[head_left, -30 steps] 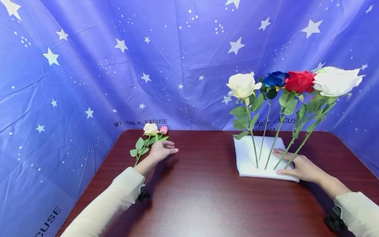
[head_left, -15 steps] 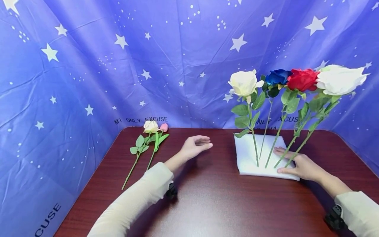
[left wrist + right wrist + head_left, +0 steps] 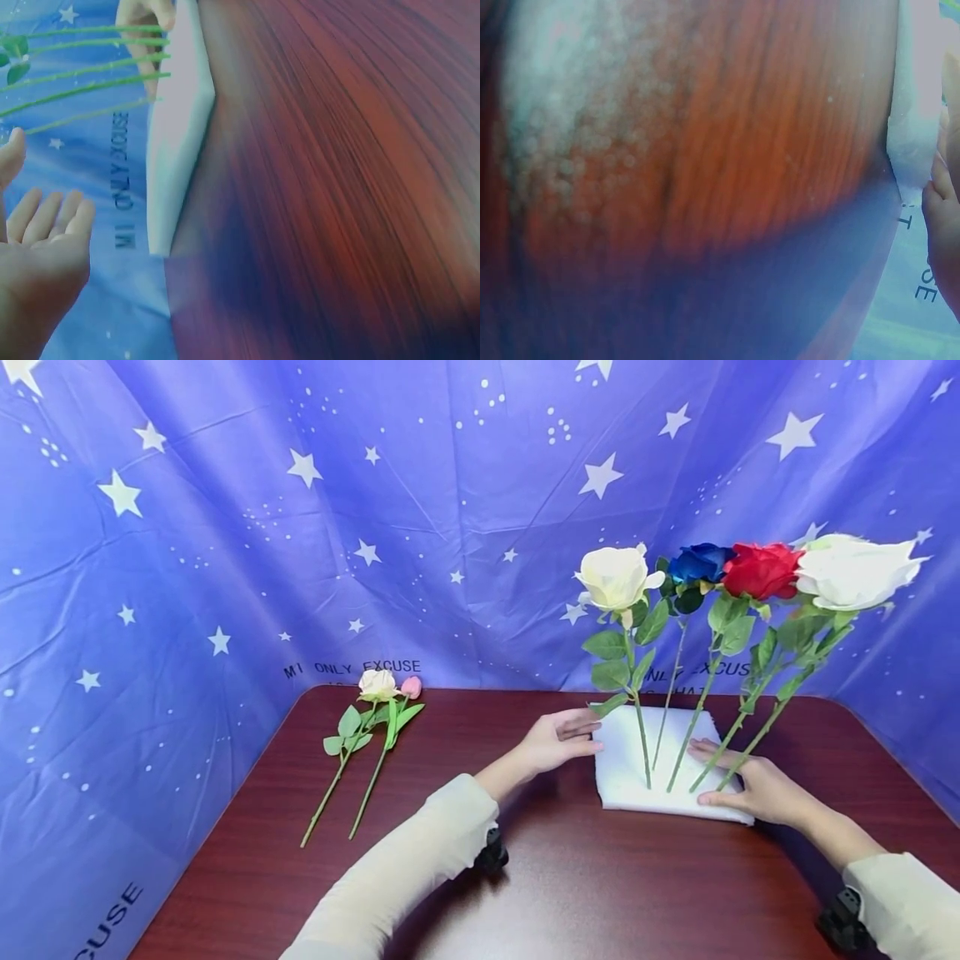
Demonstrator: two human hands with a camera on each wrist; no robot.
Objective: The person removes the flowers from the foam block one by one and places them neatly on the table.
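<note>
A white foam block (image 3: 617,781) lies on the table's right side, with several artificial flowers upright or leaning in it. They carry a cream rose (image 3: 615,578), a blue rose (image 3: 701,564), a red rose (image 3: 761,570) and a large white bloom (image 3: 858,573). My right hand (image 3: 767,787) rests on the block's right part, fingers spread, close to the stems. At the block's left edge is my left hand (image 3: 553,745), fingers loosely extended and holding nothing. In the left wrist view its palm (image 3: 45,262) appears apart from the foam.
On the table's left side lie a pale cream rose (image 3: 377,685) and a pink tulip (image 3: 411,687), stems side by side. A blue starry curtain (image 3: 465,510) hangs behind the dark red wooden table (image 3: 600,893).
My left hand has moved right, away from the two lying flowers, over to the foam block's left edge. My right hand has stayed on the block.
</note>
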